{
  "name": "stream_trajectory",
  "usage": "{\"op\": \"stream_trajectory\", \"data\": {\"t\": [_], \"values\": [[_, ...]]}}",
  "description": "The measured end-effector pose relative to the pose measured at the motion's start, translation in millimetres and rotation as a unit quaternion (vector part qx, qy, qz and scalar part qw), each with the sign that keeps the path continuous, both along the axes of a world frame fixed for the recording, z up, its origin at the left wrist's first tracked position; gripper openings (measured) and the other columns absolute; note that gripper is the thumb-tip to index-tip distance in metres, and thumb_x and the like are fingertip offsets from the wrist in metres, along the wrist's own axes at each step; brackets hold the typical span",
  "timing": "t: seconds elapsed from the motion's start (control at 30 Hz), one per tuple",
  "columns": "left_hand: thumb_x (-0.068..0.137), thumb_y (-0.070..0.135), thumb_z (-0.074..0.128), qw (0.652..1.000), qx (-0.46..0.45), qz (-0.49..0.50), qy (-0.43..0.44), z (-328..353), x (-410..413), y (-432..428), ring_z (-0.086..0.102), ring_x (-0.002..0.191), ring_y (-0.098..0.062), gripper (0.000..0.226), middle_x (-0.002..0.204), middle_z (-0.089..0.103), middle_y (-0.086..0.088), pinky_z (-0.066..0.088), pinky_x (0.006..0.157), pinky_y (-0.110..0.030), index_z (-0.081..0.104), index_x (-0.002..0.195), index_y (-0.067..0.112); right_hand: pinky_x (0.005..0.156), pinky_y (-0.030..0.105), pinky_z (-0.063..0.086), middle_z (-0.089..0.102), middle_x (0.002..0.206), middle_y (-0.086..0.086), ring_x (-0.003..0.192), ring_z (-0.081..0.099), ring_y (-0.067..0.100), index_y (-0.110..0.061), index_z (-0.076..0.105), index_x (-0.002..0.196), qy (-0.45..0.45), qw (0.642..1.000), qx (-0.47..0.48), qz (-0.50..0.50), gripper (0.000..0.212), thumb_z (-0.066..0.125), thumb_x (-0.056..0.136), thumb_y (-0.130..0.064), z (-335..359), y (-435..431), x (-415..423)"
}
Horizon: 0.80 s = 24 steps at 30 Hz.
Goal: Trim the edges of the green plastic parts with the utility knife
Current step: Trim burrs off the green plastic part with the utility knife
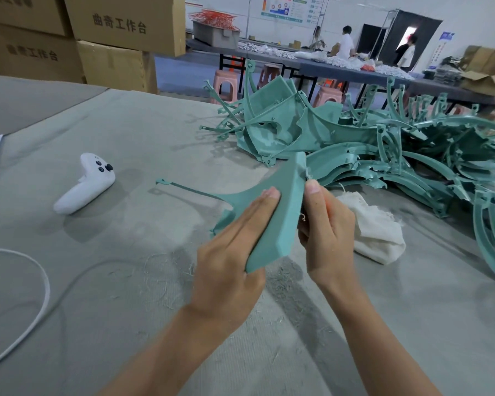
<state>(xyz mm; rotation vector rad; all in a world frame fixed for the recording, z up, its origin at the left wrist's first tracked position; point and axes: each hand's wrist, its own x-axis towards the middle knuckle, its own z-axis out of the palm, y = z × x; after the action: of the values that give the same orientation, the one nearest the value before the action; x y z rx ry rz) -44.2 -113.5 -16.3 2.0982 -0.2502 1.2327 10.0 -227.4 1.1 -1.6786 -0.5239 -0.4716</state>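
White cable (42, 281): one, looped at the left edge of the grey table (132, 267). White controller (83, 184): one, lying well apart from the work.

Green part (272, 215): one in hand, held up off the table at centre. It is gripped by the left hand (232, 252), with straight fingers laid along its face and its lower end seated in the crook of the thumb; the thumb itself is hidden.

The right hand (326, 227) is set against the part's right edge, thumb raised, fingers curled round an orange sliver judged to be the knife (328, 205). The blade cannot be seen. The hands are close together, joined only through the part.

For a clean trim, the part should be braced firmly and the blade drawn along the edge in light strokes, away from the holding fingers. A pale curl at the edge suggests flash is being lifted.

White cloth (377, 232): one, just right of the hands. Pile (397, 150) of green parts beyond: too tangled to be counted. Fine shavings are scattered beneath.
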Motion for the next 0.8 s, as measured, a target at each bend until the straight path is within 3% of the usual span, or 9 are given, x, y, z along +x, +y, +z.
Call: {"op": "stream_trajectory", "data": {"t": [0.1, 0.2, 0.3, 0.37, 0.47, 0.6, 0.67, 0.77, 0.8], "values": [[0.064, 0.000, 0.038, 0.999, 0.020, -0.044, -0.011, 0, -4, -2, 0.055, 0.101, -0.018, 0.064, 0.120, 0.065, -0.003, 0.040, 0.089, -0.008, 0.057, 0.126, -0.002, 0.053, 0.030, 0.025, 0.032, 0.053, -0.006, 0.051, 0.030, 0.014, -0.023, 0.034, 0.059, 0.023, 0.999, 0.021, -0.026, 0.049, 0.040, 0.095, -0.055, 4, -6, 5], [0.068, -0.003, 0.040, 0.993, 0.031, -0.104, -0.042, 1, -6, -6, 0.055, 0.118, -0.010, 0.060, 0.129, 0.054, -0.001, 0.040, 0.103, -0.017, 0.054, 0.126, -0.003, 0.052, 0.024, 0.026, 0.034, 0.050, -0.013, 0.049, 0.030, 0.006, -0.034, 0.036, 0.053, 0.023, 0.998, 0.019, -0.051, 0.047, 0.039, 0.098, -0.049, 6, -16, 13], [0.069, -0.004, 0.043, 0.989, 0.025, -0.137, -0.056, -1, -6, -10, 0.052, 0.122, -0.004, 0.057, 0.130, 0.055, 0.000, 0.037, 0.107, -0.019, 0.055, 0.126, -0.004, 0.050, 0.020, 0.025, 0.033, 0.049, -0.014, 0.048, 0.027, 0.003, -0.033, 0.035, 0.052, 0.034, 0.996, 0.028, -0.074, 0.049, 0.040, 0.100, -0.039, 6, -23, 18], [0.064, -0.006, 0.043, 0.994, 0.012, -0.098, -0.044, -4, -4, -9, 0.054, 0.119, -0.004, 0.062, 0.126, 0.059, -0.002, 0.043, 0.100, -0.017, 0.057, 0.125, -0.003, 0.047, 0.022, 0.024, 0.030, 0.050, -0.013, 0.047, 0.026, 0.006, -0.024, 0.034, 0.055, 0.072, 0.992, 0.073, -0.074, 0.050, 0.040, 0.100, -0.046, 7, -26, 20], [0.061, -0.010, 0.044, 1.000, 0.001, 0.012, -0.013, -6, 2, -5, 0.048, 0.100, -0.026, 0.064, 0.103, 0.073, -0.015, 0.042, 0.084, -0.028, 0.060, 0.122, -0.001, 0.044, 0.024, 0.020, 0.030, 0.052, -0.004, 0.046, 0.025, 0.012, -0.003, 0.040, 0.066, 0.102, 0.989, 0.100, -0.042, 0.064, 0.040, 0.095, -0.060, 9, -26, 19], [0.051, -0.018, 0.052, 0.996, 0.006, 0.087, 0.008, -6, 8, 3, 0.046, 0.100, -0.028, 0.074, 0.101, 0.072, -0.018, 0.037, 0.090, -0.032, 0.060, 0.123, -0.001, 0.041, 0.018, 0.021, 0.031, 0.049, -0.002, 0.039, 0.024, 0.010, -0.014, 0.060, 0.069, 0.126, 0.973, 0.104, 0.164, 0.057, 0.058, 0.083, -0.069, 14, -18, 4], [0.051, -0.019, 0.052, 0.996, 0.024, 0.089, 0.003, -6, 8, 6, 0.047, 0.102, -0.026, 0.075, 0.105, 0.071, -0.017, 0.036, 0.092, -0.032, 0.057, 0.125, -0.003, 0.041, 0.019, 0.022, 0.031, 0.049, -0.003, 0.039, 0.025, 0.009, -0.018, 0.060, 0.063, 0.128, 0.967, 0.061, 0.214, 0.043, 0.066, 0.081, -0.056, 15, -11, -3], [0.063, -0.012, 0.041, 0.998, 0.040, 0.054, -0.014, -7, 10, 11, 0.049, 0.115, -0.020, 0.067, 0.126, 0.057, -0.008, 0.033, 0.104, -0.024, 0.051, 0.128, -0.005, 0.041, 0.020, 0.026, 0.031, 0.048, -0.006, 0.040, 0.028, 0.009, -0.001, 0.046, 0.061, 0.111, 0.968, 0.037, 0.220, 0.046, 0.068, 0.087, -0.032, 17, -4, -10], [0.065, -0.008, 0.038, 0.998, 0.042, 0.045, -0.016, -6, 10, 13, 0.048, 0.118, -0.019, 0.065, 0.129, 0.051, -0.005, 0.031, 0.105, -0.023, 0.050, 0.129, -0.004, 0.041, 0.019, 0.027, 0.032, 0.048, -0.007, 0.040, 0.028, 0.008, -0.002, 0.045, 0.060, 0.110, 0.967, 0.046, 0.223, 0.043, 0.066, 0.090, -0.025, 16, -4, -11]]}}
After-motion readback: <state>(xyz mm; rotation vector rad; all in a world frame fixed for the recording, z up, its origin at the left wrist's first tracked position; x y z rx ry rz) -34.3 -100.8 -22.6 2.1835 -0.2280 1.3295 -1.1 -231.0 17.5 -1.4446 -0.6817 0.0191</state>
